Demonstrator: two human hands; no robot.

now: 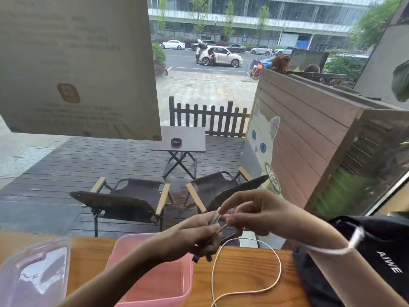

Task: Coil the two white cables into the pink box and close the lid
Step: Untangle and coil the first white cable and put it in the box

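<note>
- Clear lid (33, 271): lying on the wooden counter (243, 275) at far left, off the box.
- Pink box (161, 284): open, beside the lid, under your left forearm.
- Your left hand (197, 238): fingers curled round gathered strands of white cable (279, 265), above the box's right edge.
- Your right hand (252, 211): thumb and forefinger pinch the same cable just beside the left hand; the slack loops on the counter.
- Black bag (380, 247): far right.
</note>
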